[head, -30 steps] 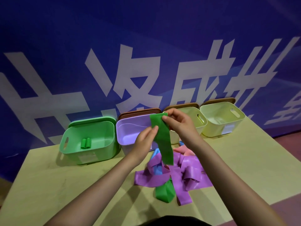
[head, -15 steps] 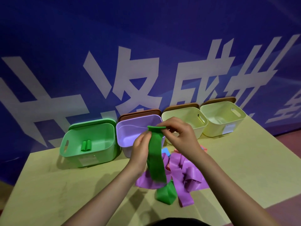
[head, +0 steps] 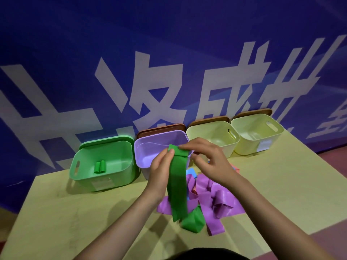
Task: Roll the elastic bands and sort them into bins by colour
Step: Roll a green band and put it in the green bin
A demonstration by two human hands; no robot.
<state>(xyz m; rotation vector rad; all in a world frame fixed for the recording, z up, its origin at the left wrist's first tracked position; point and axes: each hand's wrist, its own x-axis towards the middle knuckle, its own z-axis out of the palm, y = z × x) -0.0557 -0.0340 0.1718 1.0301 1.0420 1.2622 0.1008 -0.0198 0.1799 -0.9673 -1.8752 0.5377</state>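
Note:
A long green elastic band (head: 178, 186) hangs from both my hands above the table. My left hand (head: 161, 166) pinches its top left edge, and my right hand (head: 208, 162) pinches the folded-over top end. Below lies a heap of purple bands (head: 214, 199) with a second green band (head: 193, 222), a blue piece (head: 191, 172) and a pink piece (head: 236, 168). The green bin (head: 105, 162) holds two rolled green bands (head: 99, 167). Beside it stands the purple bin (head: 148, 152).
Two pale yellow bins (head: 212, 136) (head: 257, 134) stand to the right of the purple one, all in a row against a blue banner wall. The wooden table (head: 75, 212) drops off at the right edge, near the pile.
Both hands have come lower and nearer with the green band. Its top end is now folded over between my fingers, where it was held flat before.

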